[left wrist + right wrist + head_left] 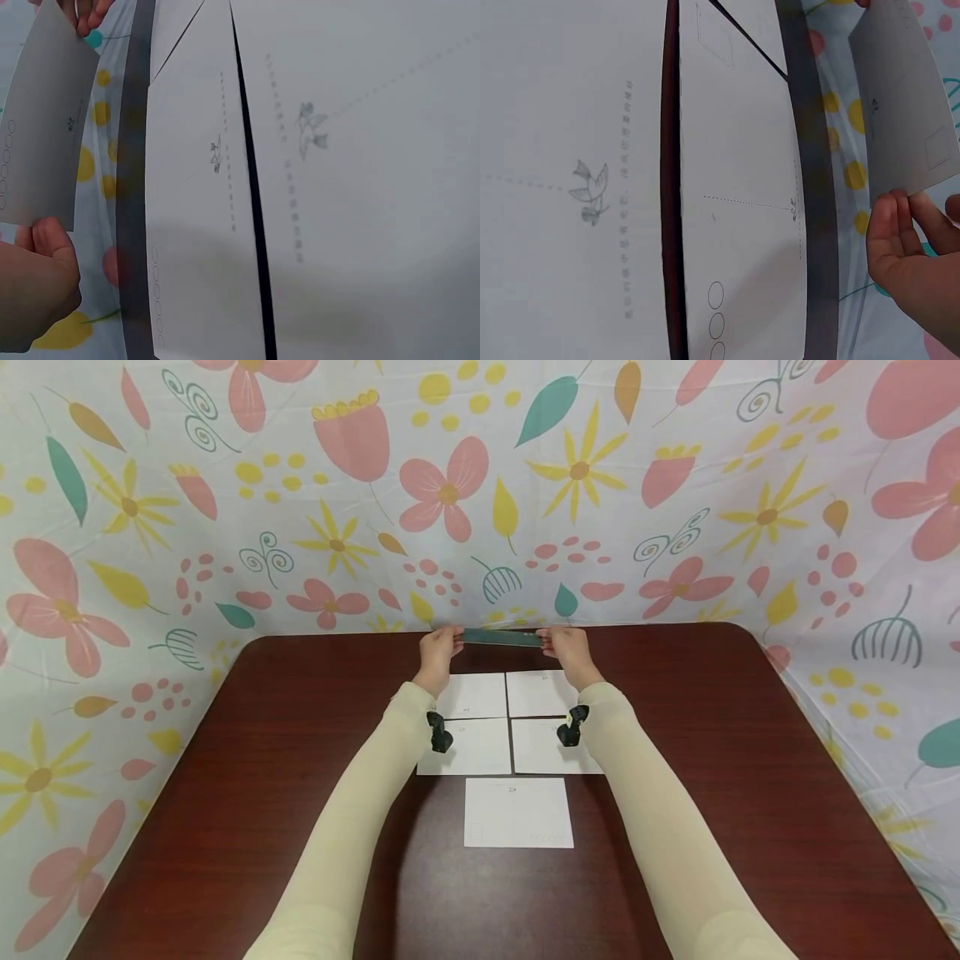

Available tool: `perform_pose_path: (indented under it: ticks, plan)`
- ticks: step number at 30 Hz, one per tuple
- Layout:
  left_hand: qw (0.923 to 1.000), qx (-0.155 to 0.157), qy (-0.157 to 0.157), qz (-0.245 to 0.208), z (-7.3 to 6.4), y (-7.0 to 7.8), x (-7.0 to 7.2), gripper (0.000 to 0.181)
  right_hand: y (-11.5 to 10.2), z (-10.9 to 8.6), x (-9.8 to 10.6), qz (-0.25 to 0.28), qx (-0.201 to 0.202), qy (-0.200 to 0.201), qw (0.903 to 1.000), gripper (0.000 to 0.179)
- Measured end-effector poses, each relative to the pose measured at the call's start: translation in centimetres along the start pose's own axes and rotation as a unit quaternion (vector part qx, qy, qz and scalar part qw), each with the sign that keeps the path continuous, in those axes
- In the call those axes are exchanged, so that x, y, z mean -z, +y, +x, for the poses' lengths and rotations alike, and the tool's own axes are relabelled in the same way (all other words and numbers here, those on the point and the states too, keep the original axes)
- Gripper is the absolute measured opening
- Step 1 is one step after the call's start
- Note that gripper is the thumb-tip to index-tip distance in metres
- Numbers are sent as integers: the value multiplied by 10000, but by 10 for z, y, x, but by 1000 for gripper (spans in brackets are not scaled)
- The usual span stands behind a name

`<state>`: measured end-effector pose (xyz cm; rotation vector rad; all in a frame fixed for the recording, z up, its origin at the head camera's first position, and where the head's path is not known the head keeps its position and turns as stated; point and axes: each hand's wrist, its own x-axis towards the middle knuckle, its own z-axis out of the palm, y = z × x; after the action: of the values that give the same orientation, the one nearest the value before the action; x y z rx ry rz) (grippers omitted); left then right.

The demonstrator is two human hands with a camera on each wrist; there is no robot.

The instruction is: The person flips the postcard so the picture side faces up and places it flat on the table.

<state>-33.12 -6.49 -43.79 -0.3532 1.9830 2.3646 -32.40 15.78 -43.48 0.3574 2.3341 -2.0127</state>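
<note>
Both hands hold one postcard [501, 637] by its opposite short ends, raised near the table's far edge. Its dark green face shows in the head view; the wrist views show its pale printed underside, with code circles and a small bird. My left hand [437, 656] pinches the left end between thumb and fingers. At the other end, my right hand [570, 653] pinches the card likewise. Below the wrists, more postcards lie white side up in two rows, among them a back left card [472, 697] and a front left card [471, 747]. Another postcard [517, 814] lies alone, nearer me.
The dark red-brown table [300, 727] has rounded far corners. Behind it hangs a flower-patterned cloth [450, 560], close to the far edge. A small black camera [439, 732] sits on the left wrist, and another camera [573, 726] on the right.
</note>
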Motion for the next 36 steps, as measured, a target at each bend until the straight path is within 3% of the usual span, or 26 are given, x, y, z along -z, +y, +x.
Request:
perform_pose_path:
  ticks: [11, 20, 25, 28, 36]
  plan:
    - [9944, -220, -135, 1026, -4, -3, 4, 26, 8, -4, 4, -527, 542, -597, 9953, 38]
    - [9885, -136, -130, 1499, -3, -6, 5, 32, 8, -4, 1, -595, 192, -220, 9978, 39]
    - [9830, -255, -113, 1812, -2, -6, 3, 32, 9, -2, -1, -479, 19, -220, 9986, 41]
    - [9758, -360, -90, 2156, 0, -8, 2, 34, 10, -1, -2, -520, -35, -284, 9982, 45]
    - [9439, -488, -221, 3259, 4, -12, -1, 42, 12, 1, -7, -964, 32, -230, 9951, 50]
